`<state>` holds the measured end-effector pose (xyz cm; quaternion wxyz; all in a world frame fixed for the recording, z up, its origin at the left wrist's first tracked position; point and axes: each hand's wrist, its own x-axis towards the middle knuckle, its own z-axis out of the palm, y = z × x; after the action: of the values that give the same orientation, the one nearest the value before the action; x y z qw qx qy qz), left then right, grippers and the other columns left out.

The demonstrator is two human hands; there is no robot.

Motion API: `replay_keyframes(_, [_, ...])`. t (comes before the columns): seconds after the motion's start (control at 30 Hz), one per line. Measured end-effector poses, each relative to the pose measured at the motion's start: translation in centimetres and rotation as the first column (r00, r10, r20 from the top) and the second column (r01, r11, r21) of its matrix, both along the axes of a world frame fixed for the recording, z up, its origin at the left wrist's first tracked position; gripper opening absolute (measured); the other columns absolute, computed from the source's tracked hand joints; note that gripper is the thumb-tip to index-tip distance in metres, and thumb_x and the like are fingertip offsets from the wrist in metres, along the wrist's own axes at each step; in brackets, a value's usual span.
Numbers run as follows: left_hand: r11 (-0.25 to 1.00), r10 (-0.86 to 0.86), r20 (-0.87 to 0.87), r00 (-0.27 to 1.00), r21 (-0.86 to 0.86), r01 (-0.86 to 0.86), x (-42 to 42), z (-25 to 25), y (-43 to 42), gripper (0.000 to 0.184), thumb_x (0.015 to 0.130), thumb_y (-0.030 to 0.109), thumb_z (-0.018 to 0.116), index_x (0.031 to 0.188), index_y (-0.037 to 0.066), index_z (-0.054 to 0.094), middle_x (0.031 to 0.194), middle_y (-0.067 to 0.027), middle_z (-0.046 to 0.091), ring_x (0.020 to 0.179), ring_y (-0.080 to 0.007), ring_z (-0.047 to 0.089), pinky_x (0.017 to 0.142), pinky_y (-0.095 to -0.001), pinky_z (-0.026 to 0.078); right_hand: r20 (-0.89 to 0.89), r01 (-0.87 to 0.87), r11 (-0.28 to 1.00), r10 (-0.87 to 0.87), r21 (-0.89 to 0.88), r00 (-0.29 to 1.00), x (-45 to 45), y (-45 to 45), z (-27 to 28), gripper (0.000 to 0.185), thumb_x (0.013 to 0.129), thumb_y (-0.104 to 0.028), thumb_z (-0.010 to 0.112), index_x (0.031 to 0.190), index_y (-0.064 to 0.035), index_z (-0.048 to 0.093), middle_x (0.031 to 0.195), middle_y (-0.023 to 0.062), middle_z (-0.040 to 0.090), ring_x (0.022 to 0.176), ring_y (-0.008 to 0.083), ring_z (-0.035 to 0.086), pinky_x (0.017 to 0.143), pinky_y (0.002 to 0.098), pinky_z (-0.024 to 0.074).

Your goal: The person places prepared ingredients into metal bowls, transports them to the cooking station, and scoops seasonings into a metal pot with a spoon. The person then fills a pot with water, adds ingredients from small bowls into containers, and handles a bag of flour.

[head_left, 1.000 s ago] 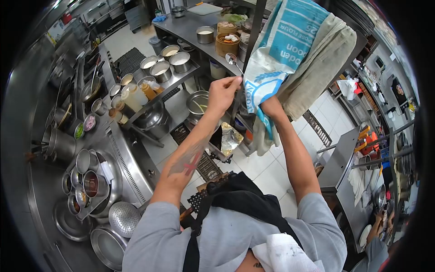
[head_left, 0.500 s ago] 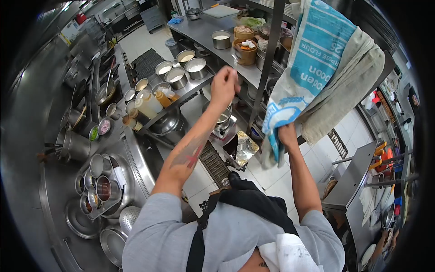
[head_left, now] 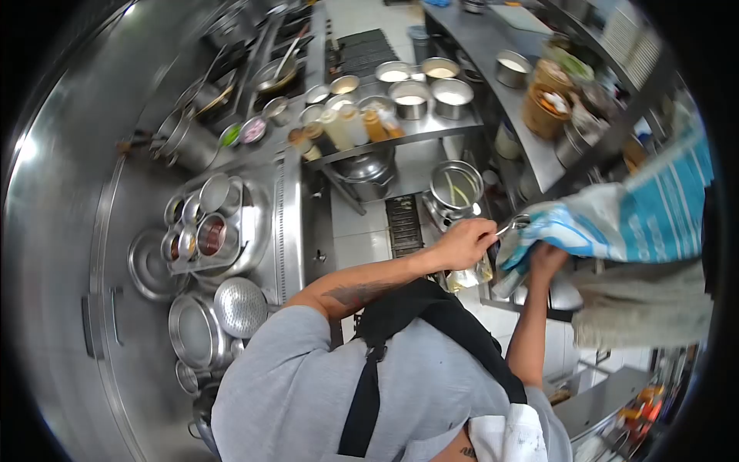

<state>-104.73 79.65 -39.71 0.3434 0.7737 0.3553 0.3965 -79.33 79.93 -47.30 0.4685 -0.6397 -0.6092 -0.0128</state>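
Note:
My left hand point(head_left: 468, 243) is closed around the thin handle of what looks like a metal spoon point(head_left: 519, 222). The rounded end of the spoon is against or just beside a blue-and-white flour-sack cloth point(head_left: 573, 229). My right hand point(head_left: 548, 260) grips the lower part of this cloth, its fingers partly hidden in the folds. A grey-beige cloth point(head_left: 639, 308) hangs beside the sack at the right. Just beyond my left hand stands a pot point(head_left: 456, 187) with a pale, long thing inside, on a small burner.
Several steel pots with pale contents point(head_left: 410, 98) and squeeze bottles point(head_left: 336, 127) stand on the shelf ahead. Bamboo steamers point(head_left: 546, 108) sit on the right counter point(head_left: 500, 46). A tray of small pots point(head_left: 218, 237) and a perforated ladle point(head_left: 241, 307) lie at the left.
The view has turned, so the left counter shows more fully. My left hand has come down from above the shelf to the cloth; my right hand still grips it.

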Motion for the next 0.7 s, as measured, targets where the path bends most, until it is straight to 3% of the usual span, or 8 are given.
replay_keyframes(0.07, [0.986,0.130,-0.087,0.988,-0.095,-0.138,-5.4,-1.0,1.3,0.016,0.091,0.018,0.060,0.086,0.003,0.062,0.076,-0.0128,0.054,0.070,-0.0244,0.056,0.063,-0.0360,0.044,-0.145,0.096,0.990,-0.110,-0.101,0.983,2.3,0.7,-4.6,0.028,0.088,-0.015,0.056,0.108,0.0037,0.061,0.110,0.0243,0.062,0.103,0.0437,0.056,0.094,0.0500,0.0409])
replay_keyframes(0.2, [0.877,0.477,-0.024,0.878,-0.041,-0.478,-17.9,-1.4,4.7,0.014,0.089,0.020,0.066,0.088,0.006,0.069,0.079,-0.0050,0.056,0.070,-0.0152,0.055,0.064,-0.0304,0.045,0.180,0.209,0.844,-0.135,-0.494,0.974,0.1,-2.5,-4.4,0.043,0.090,-0.026,0.054,0.122,0.0029,0.056,0.126,0.0280,0.054,0.116,0.0449,0.050,0.101,0.0496,0.0379])
replay_keyframes(0.27, [0.783,0.620,0.143,0.772,-0.043,-0.621,-24.0,-0.6,7.7,0.013,0.088,0.018,0.068,0.085,0.005,0.070,0.079,-0.0035,0.057,0.068,-0.0116,0.053,0.063,-0.0272,0.044,0.275,0.152,0.485,0.193,-0.861,0.942,-2.2,-2.8,-3.1,0.046,0.089,-0.028,0.057,0.123,0.0029,0.057,0.123,0.0282,0.057,0.115,0.0433,0.054,0.099,0.0480,0.0405])
replay_keyframes(0.37, [0.630,0.738,0.351,0.577,-0.052,-0.775,-32.7,1.2,11.8,0.013,0.092,0.014,0.065,0.086,0.003,0.070,0.080,-0.0008,0.061,0.072,-0.0074,0.055,0.064,-0.0241,0.045,-0.090,-0.057,-0.073,0.617,-0.996,0.782,-5.6,-0.4,-3.9,0.048,0.088,-0.030,0.064,0.122,0.0028,0.059,0.115,0.0259,0.064,0.106,0.0370,0.063,0.090,0.0418,0.0476])
replay_keyframes(0.43, [0.644,0.728,0.452,0.515,-0.196,-0.739,-37.0,3.0,14.0,0.014,0.093,0.012,0.063,0.088,0.001,0.070,0.081,-0.0005,0.065,0.075,-0.0059,0.058,0.067,-0.0236,0.047,-0.145,-0.263,0.190,0.475,-0.946,0.868,-12.1,5.2,-1.9,0.044,0.088,-0.029,0.066,0.118,0.0026,0.062,0.105,0.0213,0.068,0.097,0.0292,0.067,0.086,0.0357,0.0500])
replay_keyframes(0.5, [0.718,0.669,0.474,0.573,-0.211,-0.664,-38.6,3.6,16.7,0.014,0.093,0.012,0.063,0.093,0.000,0.071,0.086,-0.0023,0.068,0.074,-0.0057,0.058,0.068,-0.0221,0.047,-0.358,-0.558,0.516,0.439,-0.650,0.824,-21.8,11.5,3.2,0.038,0.091,-0.026,0.062,0.117,0.0025,0.062,0.101,0.0199,0.070,0.094,0.0276,0.068,0.084,0.0351,0.0505])
replay_keyframes(0.63, [0.863,0.502,0.511,0.697,-0.241,-0.445,-36.2,3.5,22.7,0.012,0.090,0.010,0.065,0.095,0.003,0.074,0.086,-0.0039,0.065,0.079,-0.0104,0.057,0.071,-0.0248,0.045,-0.506,-0.879,0.397,0.719,-0.264,0.476,-40.4,21.6,11.1,0.048,0.093,-0.020,0.062,0.135,-0.0007,0.048,0.110,0.0166,0.066,0.102,0.0222,0.065,0.085,0.0328,0.0496])
replay_keyframes(0.7, [0.889,0.458,0.494,0.739,-0.251,-0.383,-36.3,2.3,26.0,0.012,0.088,0.012,0.069,0.095,0.004,0.074,0.085,-0.0047,0.062,0.077,-0.0139,0.058,0.071,-0.0246,0.047,-0.693,-0.915,0.260,0.597,-0.309,0.404,-45.9,25.5,12.9,0.040,0.097,-0.020,0.055,0.131,-0.0013,0.048,0.093,0.0090,0.065,0.088,0.0161,0.063,0.078,0.0316,0.0492])
